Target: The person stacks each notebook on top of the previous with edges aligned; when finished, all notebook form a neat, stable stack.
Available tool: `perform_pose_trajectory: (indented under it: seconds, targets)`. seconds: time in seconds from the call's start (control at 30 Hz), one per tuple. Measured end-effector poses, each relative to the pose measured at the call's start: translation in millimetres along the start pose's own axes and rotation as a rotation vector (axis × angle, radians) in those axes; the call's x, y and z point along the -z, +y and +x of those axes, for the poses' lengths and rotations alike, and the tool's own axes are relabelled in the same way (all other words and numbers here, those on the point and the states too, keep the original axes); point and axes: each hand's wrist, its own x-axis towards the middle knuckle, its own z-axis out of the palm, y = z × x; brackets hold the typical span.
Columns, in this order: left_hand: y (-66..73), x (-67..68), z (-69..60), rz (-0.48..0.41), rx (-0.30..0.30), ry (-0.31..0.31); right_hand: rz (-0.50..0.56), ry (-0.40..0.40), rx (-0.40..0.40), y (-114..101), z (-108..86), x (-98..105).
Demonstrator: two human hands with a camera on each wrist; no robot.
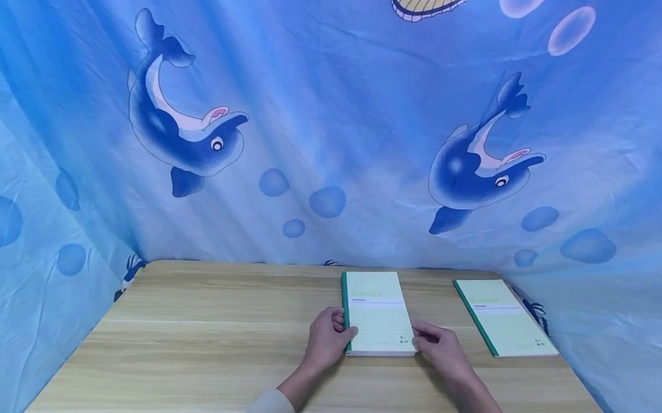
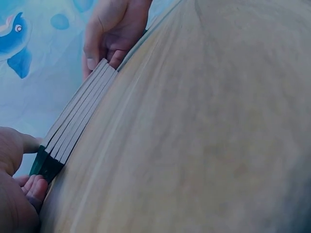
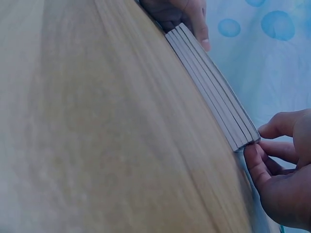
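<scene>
A stack of several notebooks [image 1: 376, 312] with pale green covers and green spines lies on the table, its layered page edges [image 2: 80, 111] showing in both wrist views. At the spine side, my left hand [image 1: 326, 338] grips the near left corner, thumb over the top cover and fingers curled against the side. Opposite it, my right hand [image 1: 444, 353] holds the near right corner between thumb and fingers, seen closer in the right wrist view, where the stack's corner [image 3: 245, 141] meets the fingertips. The undersides of the fingers are partly hidden in the head view.
Another pale green notebook [image 1: 505, 318] with a green spine lies to the right, near the table's right edge. The wooden table [image 1: 200, 337] extends to the left. A blue curtain [image 1: 324, 125] printed with dolphins hangs behind and on both sides.
</scene>
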Motion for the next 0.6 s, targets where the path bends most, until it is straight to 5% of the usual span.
perform_pose_trajectory:
  seconds: [0.6]
  targets:
    - [-3.3,6.8,-3.4,-0.036,-0.011,-0.051,0.008,0.013,-0.015,6.2,3.6,-3.2]
